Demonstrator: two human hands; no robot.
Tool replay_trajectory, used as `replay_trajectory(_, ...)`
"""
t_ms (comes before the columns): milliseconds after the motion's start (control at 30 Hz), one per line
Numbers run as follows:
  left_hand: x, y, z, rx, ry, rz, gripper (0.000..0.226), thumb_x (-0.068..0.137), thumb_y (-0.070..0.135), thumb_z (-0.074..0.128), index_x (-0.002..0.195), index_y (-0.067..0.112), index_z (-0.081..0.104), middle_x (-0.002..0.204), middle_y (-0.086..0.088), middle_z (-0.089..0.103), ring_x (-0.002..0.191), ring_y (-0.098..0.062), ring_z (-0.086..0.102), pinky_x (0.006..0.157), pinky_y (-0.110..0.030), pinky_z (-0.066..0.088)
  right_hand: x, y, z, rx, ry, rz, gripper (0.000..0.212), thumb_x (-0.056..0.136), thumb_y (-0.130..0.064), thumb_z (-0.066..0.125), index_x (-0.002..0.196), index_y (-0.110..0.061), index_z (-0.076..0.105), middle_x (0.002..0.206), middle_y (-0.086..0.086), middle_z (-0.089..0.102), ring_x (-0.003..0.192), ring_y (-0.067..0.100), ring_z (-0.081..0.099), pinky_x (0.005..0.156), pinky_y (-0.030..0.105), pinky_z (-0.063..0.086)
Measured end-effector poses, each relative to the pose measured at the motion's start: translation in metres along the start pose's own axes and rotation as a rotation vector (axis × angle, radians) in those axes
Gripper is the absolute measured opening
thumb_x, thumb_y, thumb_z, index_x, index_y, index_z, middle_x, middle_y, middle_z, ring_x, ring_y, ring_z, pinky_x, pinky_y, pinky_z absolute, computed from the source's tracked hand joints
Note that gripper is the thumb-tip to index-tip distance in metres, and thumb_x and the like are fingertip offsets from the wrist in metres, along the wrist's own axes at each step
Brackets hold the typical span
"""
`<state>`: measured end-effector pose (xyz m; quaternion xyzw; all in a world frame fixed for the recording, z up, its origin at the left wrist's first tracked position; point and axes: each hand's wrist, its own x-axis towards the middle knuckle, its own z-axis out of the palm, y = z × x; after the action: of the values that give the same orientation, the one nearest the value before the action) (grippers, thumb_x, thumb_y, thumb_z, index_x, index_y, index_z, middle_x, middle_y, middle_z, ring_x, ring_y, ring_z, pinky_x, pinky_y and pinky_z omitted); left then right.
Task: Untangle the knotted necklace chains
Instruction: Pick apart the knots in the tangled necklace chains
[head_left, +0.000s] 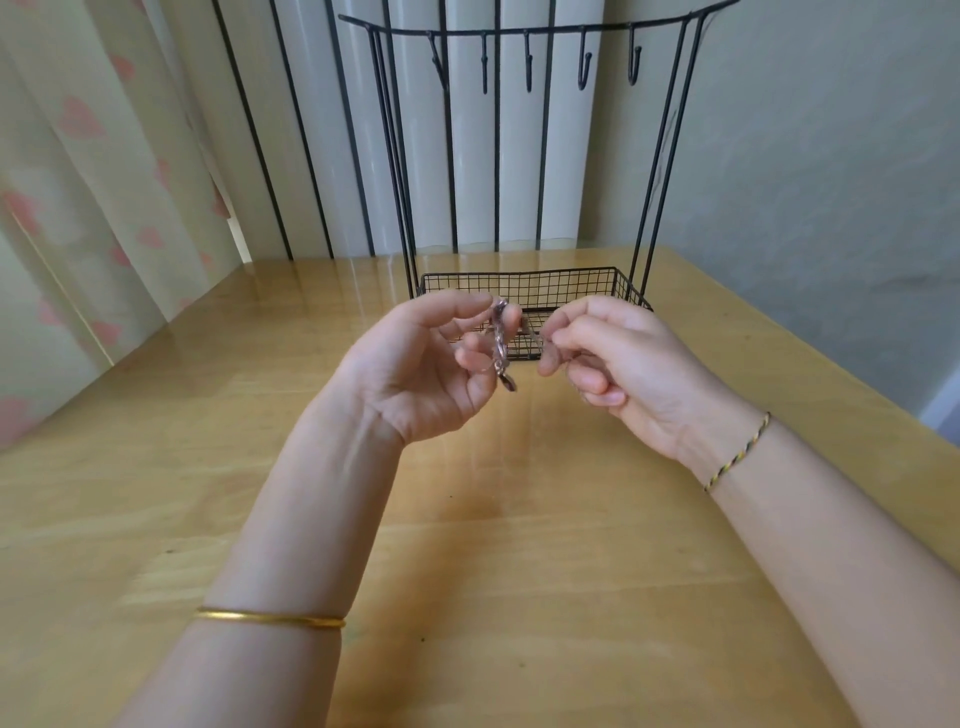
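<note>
- The left hand (415, 364) is raised above the bench (467, 519), its fingers (470, 358) pinching the knotted necklace chains (500, 343).
- The right hand (623, 364) has curled fingers pinching a thin strand.
- The necklace chains hang between both hands, in front of a wire rack (530, 288).

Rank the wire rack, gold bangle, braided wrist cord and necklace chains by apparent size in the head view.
1. wire rack
2. gold bangle, nearest the camera
3. braided wrist cord and necklace chains: too close to rank; chains partly hidden.
</note>
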<state>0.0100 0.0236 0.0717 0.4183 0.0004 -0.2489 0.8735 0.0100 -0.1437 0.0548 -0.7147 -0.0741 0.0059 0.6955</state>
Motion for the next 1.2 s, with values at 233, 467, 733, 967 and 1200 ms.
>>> replay_trajectory(233, 0.001, -0.001, 0.004, -0.096, -0.066, -0.046, 0.014, 0.076, 0.004, 0.052, 0.087, -0.004, 0.058, 0.082, -0.007, 0.063, 0.029, -0.003, 0.038, 0.031, -0.009, 0.035, 0.000, 0.003, 0.001, 0.010, -0.123, 0.057, 0.008, 0.088, -0.016, 0.061, 0.081, -0.019, 0.064, 0.059, -0.002, 0.052, 0.038, 0.004, 0.024, 0.038, 0.017, 0.013)
replay_trajectory(467, 0.004, -0.003, 0.003, -0.110, -0.069, -0.050, 0.011, 0.078, 0.004, 0.052, 0.087, 0.001, 0.054, 0.079, -0.009, 0.067, 0.024, -0.005, 0.034, 0.027, -0.012, 0.031, 0.002, 0.005, 0.003, 0.232, -0.071, 0.132, 0.012, 0.087, -0.008, 0.062, 0.079, -0.013, 0.055, 0.059, -0.001, 0.053, 0.034, 0.002, 0.025, 0.034, 0.015, 0.014)
replay_trajectory(733, 0.004, -0.004, 0.000, -0.072, -0.053, -0.002, 0.026, 0.075, 0.000, 0.050, 0.100, 0.008, 0.049, 0.084, -0.010, 0.070, 0.022, -0.005, 0.031, 0.024, -0.011, 0.026, 0.003, 0.004, 0.002, 0.244, -0.025, 0.137, 0.016, 0.083, 0.004, 0.055, 0.085, -0.012, 0.055, 0.074, 0.006, 0.055, 0.043, 0.008, 0.035, 0.038, 0.017, 0.021)
replay_trajectory(967, 0.006, -0.002, -0.002, -0.091, -0.045, 0.093, 0.030, 0.087, -0.002, 0.042, 0.115, 0.008, 0.042, 0.095, -0.015, 0.069, 0.030, -0.001, 0.035, 0.029, -0.007, 0.027, -0.004, 0.002, 0.008, -0.211, -0.077, -0.138, 0.009, 0.079, -0.009, 0.068, 0.075, -0.016, 0.070, 0.077, -0.004, 0.064, 0.069, 0.004, 0.054, 0.066, 0.025, 0.042)
replay_trajectory(1200, 0.002, -0.003, 0.003, -0.006, -0.061, 0.145, 0.036, 0.079, 0.005, 0.048, 0.114, 0.010, 0.040, 0.097, -0.015, 0.069, 0.035, -0.005, 0.038, 0.034, -0.011, 0.034, -0.007, 0.002, 0.013, -0.315, -0.121, -0.202, 0.006, 0.081, -0.017, 0.071, 0.078, -0.013, 0.068, 0.079, 0.000, 0.060, 0.072, 0.008, 0.051, 0.068, 0.021, 0.041)
